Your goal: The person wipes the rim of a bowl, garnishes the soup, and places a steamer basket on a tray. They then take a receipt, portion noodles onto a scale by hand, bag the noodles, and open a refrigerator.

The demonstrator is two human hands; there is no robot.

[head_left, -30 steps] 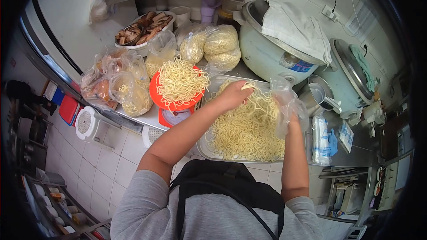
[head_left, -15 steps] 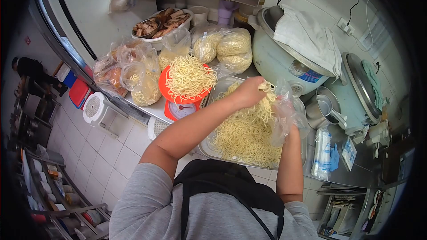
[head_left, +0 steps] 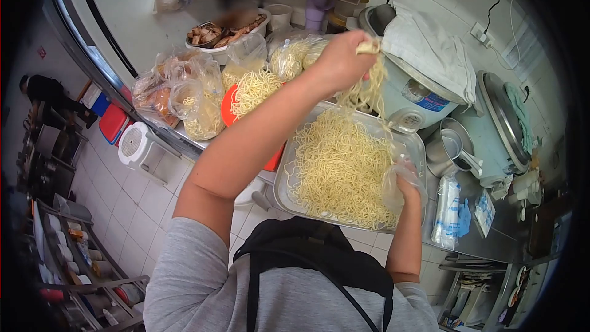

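left hand (head_left: 340,61) pinching noodles (head_left: 369,89) high over the tray (head_left: 415,147) | right hand (head_left: 407,185) gripping a bag (head_left: 396,178) at tray's edge | our left arm hides the scale (head_left: 230,107) | cooker (head_left: 418,95) right behind

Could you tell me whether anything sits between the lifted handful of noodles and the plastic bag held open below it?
Nothing visible does. The left hand holds the handful of noodles high above the tray, strands trailing down. The right hand holds the plastic bag lower, over the tray's right side, with only open air between them.
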